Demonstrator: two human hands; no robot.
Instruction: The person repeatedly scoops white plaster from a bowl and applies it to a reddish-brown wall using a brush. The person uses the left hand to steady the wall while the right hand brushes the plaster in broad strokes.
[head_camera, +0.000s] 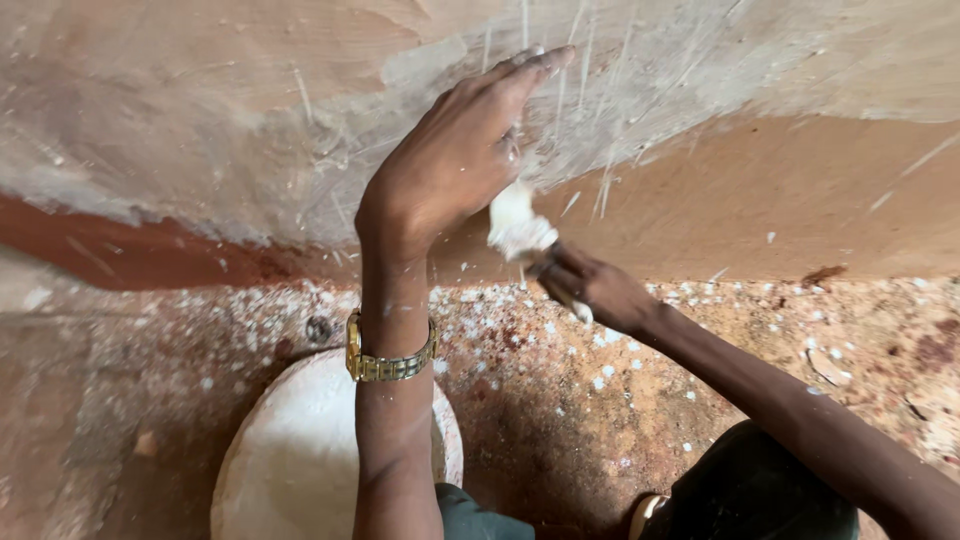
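- The wall (200, 110) fills the upper half of the view: patchy grey-white plaster over reddish-brown, with thin white scratch lines fanning out near the hands and a darker red band along its foot.
- The floor (700, 400) below is rough, reddish-brown and speckled all over with white flecks, thickest just under the hands.
- A round white bucket (290, 460) stands on the floor close to the wall, under the left forearm, its top coated white.
- The left hand (455, 160) is raised against the wall, fingers straight and close together, fingertips touching the plaster; it holds nothing.
- The right hand (595, 290) is lower and to the right, just in front of the wall's foot, fingers curled tightly round the handle of a tool (520, 235).
- The tool's head is caked in white paste and sits just below the left palm, at the wall; whether it touches the wall I cannot tell.
- A gold watch (390, 360) circles the left wrist.
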